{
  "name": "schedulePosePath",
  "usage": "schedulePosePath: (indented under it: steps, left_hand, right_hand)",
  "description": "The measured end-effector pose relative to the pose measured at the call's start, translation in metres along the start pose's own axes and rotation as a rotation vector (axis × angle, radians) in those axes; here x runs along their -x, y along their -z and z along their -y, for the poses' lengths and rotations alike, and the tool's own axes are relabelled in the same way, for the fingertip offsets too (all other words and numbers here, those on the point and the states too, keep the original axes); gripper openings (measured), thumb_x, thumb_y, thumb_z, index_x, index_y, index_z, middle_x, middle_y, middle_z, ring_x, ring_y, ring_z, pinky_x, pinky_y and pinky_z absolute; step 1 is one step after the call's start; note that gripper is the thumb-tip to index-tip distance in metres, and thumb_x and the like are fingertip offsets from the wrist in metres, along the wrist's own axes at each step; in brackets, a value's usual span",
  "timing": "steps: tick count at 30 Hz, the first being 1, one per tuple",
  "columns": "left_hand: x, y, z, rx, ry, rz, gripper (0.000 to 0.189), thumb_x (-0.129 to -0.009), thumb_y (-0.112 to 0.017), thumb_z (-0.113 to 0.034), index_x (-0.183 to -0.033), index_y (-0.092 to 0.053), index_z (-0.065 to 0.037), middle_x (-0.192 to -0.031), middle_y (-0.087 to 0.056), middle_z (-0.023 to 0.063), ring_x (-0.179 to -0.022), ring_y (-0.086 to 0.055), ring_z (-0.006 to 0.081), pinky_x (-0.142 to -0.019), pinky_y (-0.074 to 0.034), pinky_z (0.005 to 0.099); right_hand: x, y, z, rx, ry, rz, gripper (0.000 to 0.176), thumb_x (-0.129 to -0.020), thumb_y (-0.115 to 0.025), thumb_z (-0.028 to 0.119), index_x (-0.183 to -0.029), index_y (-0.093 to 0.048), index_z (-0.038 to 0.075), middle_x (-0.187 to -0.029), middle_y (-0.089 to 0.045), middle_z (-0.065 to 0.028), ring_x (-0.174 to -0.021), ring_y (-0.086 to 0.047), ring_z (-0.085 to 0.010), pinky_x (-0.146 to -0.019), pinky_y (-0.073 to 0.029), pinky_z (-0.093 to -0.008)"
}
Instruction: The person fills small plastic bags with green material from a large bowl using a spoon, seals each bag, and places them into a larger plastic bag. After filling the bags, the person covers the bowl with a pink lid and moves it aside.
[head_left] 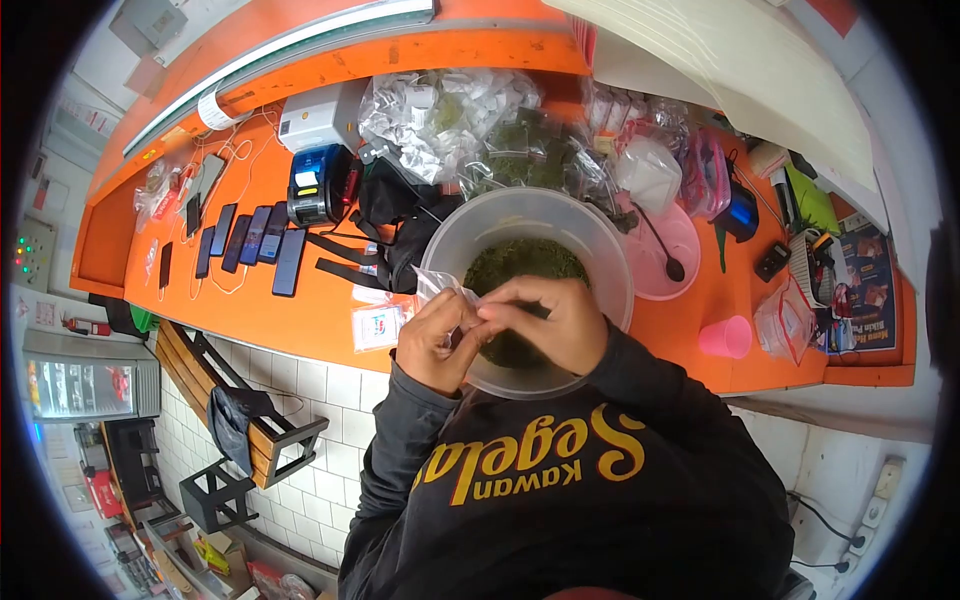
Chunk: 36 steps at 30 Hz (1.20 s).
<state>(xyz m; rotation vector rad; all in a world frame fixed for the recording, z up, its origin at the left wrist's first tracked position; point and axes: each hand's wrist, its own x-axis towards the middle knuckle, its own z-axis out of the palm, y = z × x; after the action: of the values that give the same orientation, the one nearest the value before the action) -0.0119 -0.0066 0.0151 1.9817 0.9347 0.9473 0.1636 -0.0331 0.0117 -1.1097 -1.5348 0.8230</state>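
Note:
A small clear plastic bag [437,284] is pinched in my left hand [436,338], at the left rim of a large translucent tub [455,235]. My right hand [548,318] is over the tub, its fingertips closed together and meeting the left fingers at the bag's edge. Dried green leafy material [525,262] lies in the bottom of the tub, partly hidden by my hands. Flat packets [377,327] with a printed label lie on the orange counter just left of my left hand.
Several phones [288,262], a blue-black device [320,185] and black straps [385,205] are to the left. Filled bags [520,150] lie behind the tub. On the right are a pink basin [665,250] with a dark spoon and a pink cup [726,337].

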Motion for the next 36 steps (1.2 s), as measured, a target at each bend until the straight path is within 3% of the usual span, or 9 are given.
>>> schedulePosePath:
  steps: [4, 9, 13, 16, 18, 22, 30, 32, 36]
  left_hand:
    - [0.002, -0.003, -0.005, 0.122, 0.035, -0.022, 0.016, -0.081, -0.066, 0.003, -0.072, -0.054, 0.001, -0.063, -0.049, 0.0077, -0.054, -0.049, 0.0183, -0.053, -0.039, 0.0282]
    - [0.007, -0.011, -0.005, -0.122, 0.000, -0.309, 0.020, -0.085, -0.065, -0.003, -0.070, -0.053, 0.001, -0.063, -0.054, 0.0004, -0.050, -0.041, 0.0068, -0.047, -0.031, 0.0216]
    - [0.004, -0.011, 0.005, -0.121, 0.101, -0.277, 0.011, -0.085, -0.059, 0.000, -0.077, -0.053, 0.000, -0.061, -0.052, -0.0015, -0.049, -0.043, 0.0054, -0.046, -0.032, 0.0197]
    - [0.001, -0.002, 0.005, 0.238, 0.210, -0.318, 0.007, -0.081, -0.057, 0.005, -0.083, -0.055, -0.001, -0.062, -0.052, 0.0039, -0.053, -0.050, 0.0081, -0.051, -0.039, 0.0224]
    - [-0.001, 0.019, -0.005, 0.422, 0.411, 0.000, 0.012, -0.081, -0.054, 0.006, -0.088, -0.058, -0.002, -0.066, -0.055, 0.0033, -0.060, -0.053, 0.0065, -0.057, -0.042, 0.0206]
    - [-0.005, 0.030, 0.018, 0.139, -0.105, 0.101, 0.031, -0.077, -0.054, 0.009, -0.104, -0.063, -0.003, -0.077, -0.060, 0.0042, -0.059, -0.052, 0.0062, -0.057, -0.041, 0.0194]
    - [0.032, 0.055, 0.017, 0.714, 0.133, 0.090, 0.047, -0.073, -0.073, 0.007, -0.117, -0.056, 0.007, -0.119, -0.060, 0.0181, -0.082, -0.063, 0.0118, -0.061, -0.046, 0.0187]
    - [0.041, 0.064, 0.023, 0.745, 0.144, 0.104, 0.046, -0.073, -0.075, 0.006, -0.115, -0.056, 0.008, -0.117, -0.060, 0.0192, -0.093, -0.065, 0.0177, -0.071, -0.050, 0.0230]
    - [0.058, 0.066, 0.028, 0.744, 0.074, 0.592, 0.054, -0.067, -0.083, -0.010, -0.113, -0.061, 0.008, -0.109, -0.065, 0.0163, -0.094, -0.064, 0.0214, -0.083, -0.048, 0.0311]
  right_hand:
    - [0.000, 0.008, 0.005, -0.274, -0.234, 0.108, 0.014, -0.084, -0.070, 0.012, -0.089, -0.067, -0.001, -0.079, -0.068, -0.0117, -0.073, -0.067, -0.0202, -0.069, -0.050, -0.0270]
    - [-0.009, 0.010, 0.003, 0.507, 0.173, -0.138, 0.013, -0.077, -0.067, 0.006, -0.090, -0.064, 0.005, -0.074, -0.060, -0.0056, -0.071, -0.060, -0.0193, -0.060, -0.049, -0.0349]
    - [-0.008, 0.006, 0.007, 0.529, 0.183, -0.093, 0.013, -0.076, -0.068, 0.004, -0.085, -0.060, 0.007, -0.074, -0.056, -0.0051, -0.067, -0.056, -0.0205, -0.057, -0.047, -0.0315]
    - [-0.006, 0.017, 0.018, 0.742, 0.450, 0.245, 0.010, -0.077, -0.065, 0.014, -0.086, -0.062, 0.012, -0.086, -0.058, -0.0002, -0.073, -0.056, -0.0158, -0.058, -0.048, -0.0283]
    - [-0.009, 0.020, 0.024, 0.739, 0.688, 0.371, 0.017, -0.076, -0.060, 0.015, -0.092, -0.061, 0.012, -0.093, -0.055, 0.0024, -0.087, -0.056, -0.0131, -0.061, -0.050, -0.0242]
    - [-0.017, 0.032, 0.040, 0.800, 0.749, 0.536, 0.017, -0.076, -0.059, 0.019, -0.091, -0.062, 0.012, -0.098, -0.059, 0.0023, -0.091, -0.056, -0.0128, -0.060, -0.051, -0.0244]
    - [-0.055, 0.019, 0.030, 0.201, 0.636, 0.503, 0.018, -0.084, -0.067, 0.025, -0.094, -0.064, 0.011, -0.108, -0.065, 0.0010, -0.068, -0.054, -0.0169, -0.056, -0.047, -0.0261]
    - [-0.069, 0.018, 0.012, -0.102, -0.114, 0.523, 0.024, -0.083, -0.069, 0.024, -0.102, -0.062, 0.011, -0.098, -0.066, -0.0046, -0.061, -0.053, -0.0217, -0.060, -0.048, -0.0292]
    - [-0.050, -0.012, -0.101, 0.744, 0.081, 1.044, 0.030, -0.086, -0.064, 0.025, -0.112, -0.059, 0.012, -0.082, -0.067, -0.0133, -0.072, -0.065, -0.0277, -0.067, -0.052, -0.0372]
